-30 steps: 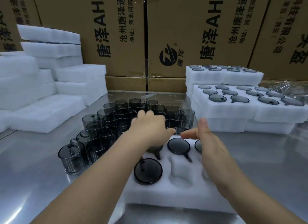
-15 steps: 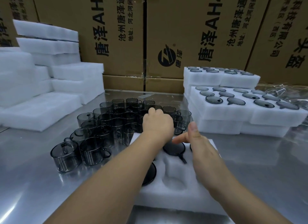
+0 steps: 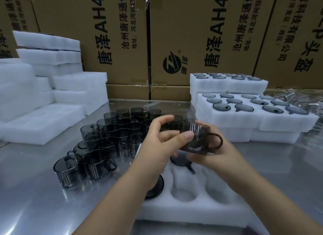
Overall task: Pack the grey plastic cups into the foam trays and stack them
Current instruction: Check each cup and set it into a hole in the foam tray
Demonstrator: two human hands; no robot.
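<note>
A grey see-through plastic cup (image 3: 197, 138) with a loop handle is held in the air, on its side, above the foam tray (image 3: 190, 210) in front of me. My left hand (image 3: 162, 143) grips its left side, thumb on the wall. My right hand (image 3: 216, 154) holds it from below and behind, near the handle. Two cups sit bottom-up in the tray's sockets, one (image 3: 155, 187) partly under my left forearm, one (image 3: 181, 162) under the held cup. A cluster of loose cups (image 3: 111, 135) stands on the steel table to the left.
Filled foam trays (image 3: 253, 115) are stacked at the right, with clear plastic wrap (image 3: 297, 98) behind them. Stacks of white foam trays (image 3: 47, 87) stand at the left. Cardboard boxes (image 3: 174, 33) wall off the back of the table.
My left hand has lifted a cup out of the cluster and brought it back over the tray. My right hand has risen from the tray to take hold of it too.
</note>
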